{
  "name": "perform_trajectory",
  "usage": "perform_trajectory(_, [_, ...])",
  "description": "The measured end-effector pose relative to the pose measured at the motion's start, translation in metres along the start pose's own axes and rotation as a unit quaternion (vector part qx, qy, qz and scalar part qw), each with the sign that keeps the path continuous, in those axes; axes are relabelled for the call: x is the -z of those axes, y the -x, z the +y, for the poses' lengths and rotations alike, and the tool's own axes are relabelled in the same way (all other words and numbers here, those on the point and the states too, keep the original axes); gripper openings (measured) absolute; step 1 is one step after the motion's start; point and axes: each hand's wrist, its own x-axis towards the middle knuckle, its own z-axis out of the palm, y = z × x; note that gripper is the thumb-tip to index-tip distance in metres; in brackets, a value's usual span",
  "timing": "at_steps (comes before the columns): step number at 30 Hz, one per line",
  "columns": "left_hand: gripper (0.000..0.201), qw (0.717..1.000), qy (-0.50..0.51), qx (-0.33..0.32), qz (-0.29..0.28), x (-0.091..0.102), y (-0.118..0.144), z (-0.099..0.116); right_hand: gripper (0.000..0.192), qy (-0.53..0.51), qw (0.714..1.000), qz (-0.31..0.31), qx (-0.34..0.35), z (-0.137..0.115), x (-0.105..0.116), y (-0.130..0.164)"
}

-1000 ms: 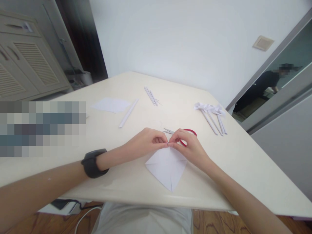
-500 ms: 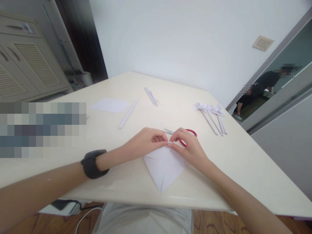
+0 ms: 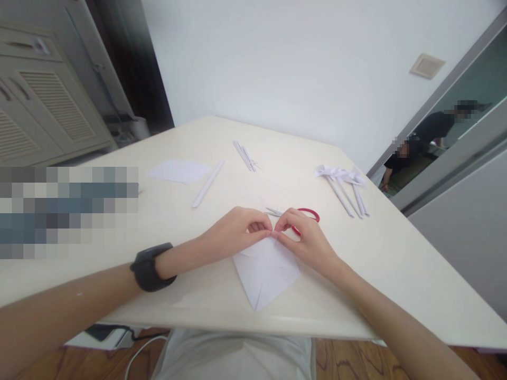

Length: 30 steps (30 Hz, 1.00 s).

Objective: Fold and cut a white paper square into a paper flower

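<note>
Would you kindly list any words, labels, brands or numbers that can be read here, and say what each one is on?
None can be read.
The white paper under the left hand and right hand is blank.
The small label on the cabinet drawer is too blurred to read.

No readable text, labels, brands or numbers anywhere; patch at 9 o'clock is pixelated.
</note>
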Motion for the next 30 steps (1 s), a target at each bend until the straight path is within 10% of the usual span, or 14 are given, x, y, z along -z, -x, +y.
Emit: perform_trajectory(30, [0.019,1.000,-0.009,-0.003,-0.016,0.0011,0.0002,0.0018,0.009,-0.060,0.998,0.001,-0.034,0.0030,0.0020,-0.0015])
